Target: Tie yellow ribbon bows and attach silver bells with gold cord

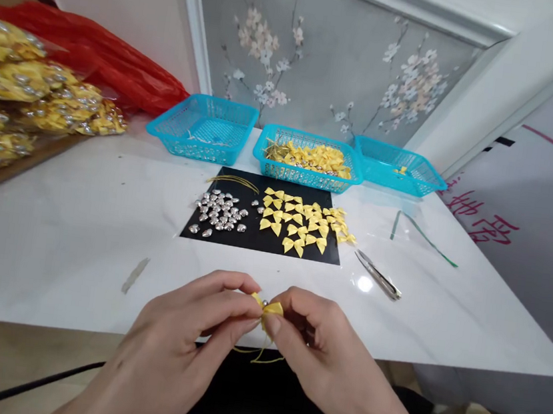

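Both hands meet at the table's front edge, pinching one yellow ribbon bow (273,309) between them. My left hand (196,325) is closed on the bow's left side, and my right hand (320,343) grips its right side. A small silver bead (265,304) shows at the bow's middle. Thin gold cord (265,360) dangles below the fingers. Beyond the hands, a black mat (252,241) carries a heap of silver heart-shaped beads (220,210), rows of yellow bows (297,228) and a few gold cords (234,180).
Thread snips (379,275) lie right of the mat, near a green strip (427,235). Behind stand three blue baskets: left (232,154), middle (305,178) with bows and cords, right (410,183). Bagged yellow bows (32,96) and red plastic (103,55) are at the left.
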A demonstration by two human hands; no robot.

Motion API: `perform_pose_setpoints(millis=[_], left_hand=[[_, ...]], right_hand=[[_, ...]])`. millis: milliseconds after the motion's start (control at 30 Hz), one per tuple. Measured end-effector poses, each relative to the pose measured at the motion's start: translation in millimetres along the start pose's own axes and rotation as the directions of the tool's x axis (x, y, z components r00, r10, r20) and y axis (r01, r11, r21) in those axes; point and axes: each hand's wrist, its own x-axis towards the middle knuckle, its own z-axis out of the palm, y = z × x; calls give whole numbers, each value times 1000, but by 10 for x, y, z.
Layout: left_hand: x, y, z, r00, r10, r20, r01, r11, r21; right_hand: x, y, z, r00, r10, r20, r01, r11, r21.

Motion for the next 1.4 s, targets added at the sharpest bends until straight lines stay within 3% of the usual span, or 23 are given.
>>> perform_pose_setpoints(millis=[233,567,733,967,1167,1400], left_hand=[[28,21,-2,999,-28,32,28,1000,1],[148,128,-30,952,-217,214,256,951,-172],[166,133,-24,926,-228,301,307,919,-248],[189,109,-63,891,-219,397,368,860,-353],[202,87,-85,885,-235,402,396,834,-384],[167,108,-47,906,-213,366,341,880,-332]], right_hand=[[0,-22,-5,1000,14,-21,-14,1000,-8],[13,-20,38,996,-13,-83,16,999,34],[-9,-43,27,986,-105,-128,93,991,-98],[3,-23,-10,991,-103,-91,91,987,-130],[-10,-2,-16,994,-77,-81,67,990,-122],[6,-7,-38,999,-34,-40,32,998,-50]])
